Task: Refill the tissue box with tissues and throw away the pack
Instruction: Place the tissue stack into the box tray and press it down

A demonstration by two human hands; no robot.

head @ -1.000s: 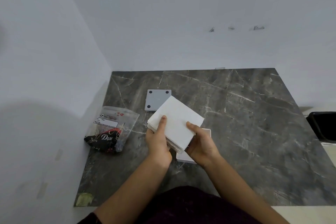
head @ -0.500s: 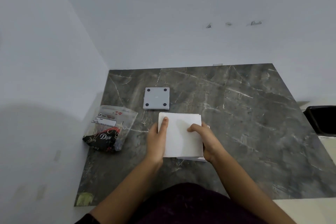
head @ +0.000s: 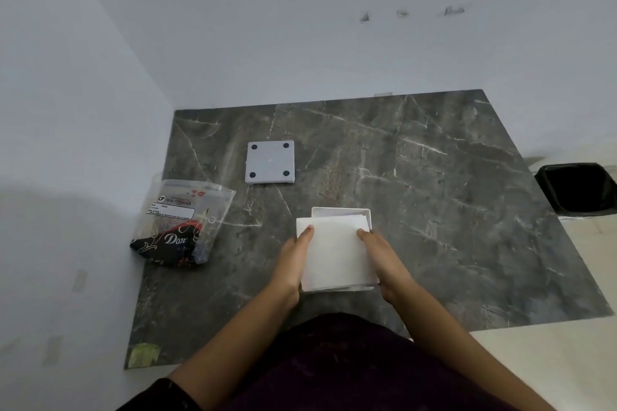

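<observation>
Head view: left hand (head: 293,264) and right hand (head: 384,264) gripped opposite sides of a white tissue stack (head: 335,252), thumbs on top, over the open white tissue box (head: 340,211) on the dark marble desk (head: 434,210). Grey box lid (head: 270,162) lay beyond the hands. Emptied clear tissue pack (head: 180,220) sat left of the left hand. Black bin (head: 577,187) stood far right.

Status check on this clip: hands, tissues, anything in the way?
Both hands, left and right, gripping tissue stack over open white box. Empty pack on table, left. Black bin at right. Nothing blocking.
</observation>
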